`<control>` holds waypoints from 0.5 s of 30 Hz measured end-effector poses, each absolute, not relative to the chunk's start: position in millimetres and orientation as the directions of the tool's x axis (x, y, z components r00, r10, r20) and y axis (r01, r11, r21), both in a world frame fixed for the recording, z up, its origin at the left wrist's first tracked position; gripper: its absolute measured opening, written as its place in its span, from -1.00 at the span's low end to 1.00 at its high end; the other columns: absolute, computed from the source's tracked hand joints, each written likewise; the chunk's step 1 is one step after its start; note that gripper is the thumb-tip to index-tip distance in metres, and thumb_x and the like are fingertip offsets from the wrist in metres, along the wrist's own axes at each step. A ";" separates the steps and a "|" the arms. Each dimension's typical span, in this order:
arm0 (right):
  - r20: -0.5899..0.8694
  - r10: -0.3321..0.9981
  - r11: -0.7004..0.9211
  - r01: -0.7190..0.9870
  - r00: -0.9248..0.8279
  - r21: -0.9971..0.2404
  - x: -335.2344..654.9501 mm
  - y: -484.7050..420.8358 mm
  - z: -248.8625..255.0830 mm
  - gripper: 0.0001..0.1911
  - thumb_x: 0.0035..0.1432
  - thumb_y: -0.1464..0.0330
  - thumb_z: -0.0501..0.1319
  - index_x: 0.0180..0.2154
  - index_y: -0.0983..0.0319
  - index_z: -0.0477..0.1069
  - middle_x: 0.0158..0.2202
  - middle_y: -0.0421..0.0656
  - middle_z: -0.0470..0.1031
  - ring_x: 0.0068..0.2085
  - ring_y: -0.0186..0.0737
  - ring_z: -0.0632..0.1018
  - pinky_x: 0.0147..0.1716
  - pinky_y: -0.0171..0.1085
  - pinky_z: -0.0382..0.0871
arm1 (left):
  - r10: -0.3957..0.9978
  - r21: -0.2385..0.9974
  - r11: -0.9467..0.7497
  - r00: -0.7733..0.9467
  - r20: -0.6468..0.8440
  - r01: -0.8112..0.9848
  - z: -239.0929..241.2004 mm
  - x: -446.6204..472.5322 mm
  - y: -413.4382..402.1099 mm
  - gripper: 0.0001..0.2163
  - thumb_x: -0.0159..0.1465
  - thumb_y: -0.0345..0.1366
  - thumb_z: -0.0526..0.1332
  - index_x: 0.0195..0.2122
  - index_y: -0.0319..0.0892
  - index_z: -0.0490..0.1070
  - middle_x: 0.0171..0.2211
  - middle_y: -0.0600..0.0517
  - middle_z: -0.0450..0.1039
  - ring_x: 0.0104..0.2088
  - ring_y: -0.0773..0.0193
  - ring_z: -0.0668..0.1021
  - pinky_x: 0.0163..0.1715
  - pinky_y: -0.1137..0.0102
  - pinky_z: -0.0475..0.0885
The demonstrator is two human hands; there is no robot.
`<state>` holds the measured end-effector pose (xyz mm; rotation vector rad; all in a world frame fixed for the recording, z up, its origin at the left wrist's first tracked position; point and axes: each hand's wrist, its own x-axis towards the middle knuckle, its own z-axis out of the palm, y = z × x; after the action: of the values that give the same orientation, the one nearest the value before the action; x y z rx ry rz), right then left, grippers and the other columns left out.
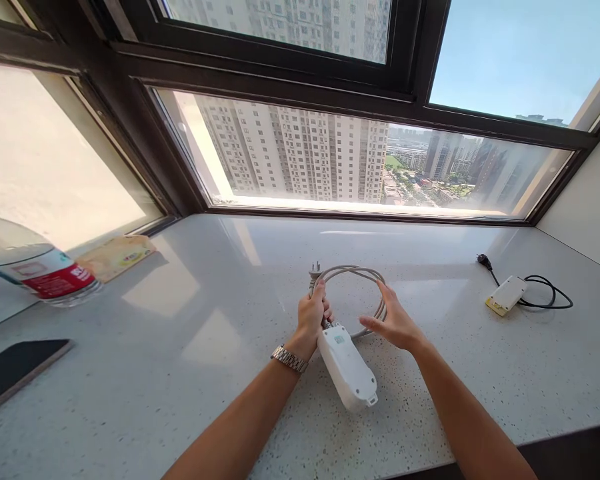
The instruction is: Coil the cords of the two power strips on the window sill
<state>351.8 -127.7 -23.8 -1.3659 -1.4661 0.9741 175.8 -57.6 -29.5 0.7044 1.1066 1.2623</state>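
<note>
A white power strip (347,369) lies on the speckled white windowsill counter (180,347), its grey cable (360,273) coiled into a loop behind it. My left hand (311,317), with a metal watch on the wrist, is closed around the cable close to the grey plug (314,272), which points up. My right hand (393,321) is open, fingers stretched out, its fingertips resting on the right side of the cable loop.
A second small white power strip (506,295) with a black cable (547,293) lies at the right. A plastic water bottle (30,263) with a red label lies at the left, beside a yellow packet (117,255). A dark phone (15,370) is at the left edge. Windows stand behind.
</note>
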 end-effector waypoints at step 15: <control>0.363 0.914 0.226 0.514 0.183 -0.828 320.3 -135.9 -26.9 -0.17 -0.01 -0.06 0.28 0.22 0.14 0.17 0.34 0.02 -0.04 0.34 0.18 -0.06 0.24 0.23 -0.17 | 0.990 0.881 -0.030 -0.107 0.091 0.471 -41.4 160.9 -40.8 -0.63 0.22 -0.06 0.09 -0.63 -0.16 0.35 -0.60 -0.05 0.45 -0.53 0.18 0.47 -0.48 0.39 0.24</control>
<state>320.3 -135.9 -26.9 -1.4265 -1.4696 0.4891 160.9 -40.8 -41.4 1.5503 1.6345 1.0802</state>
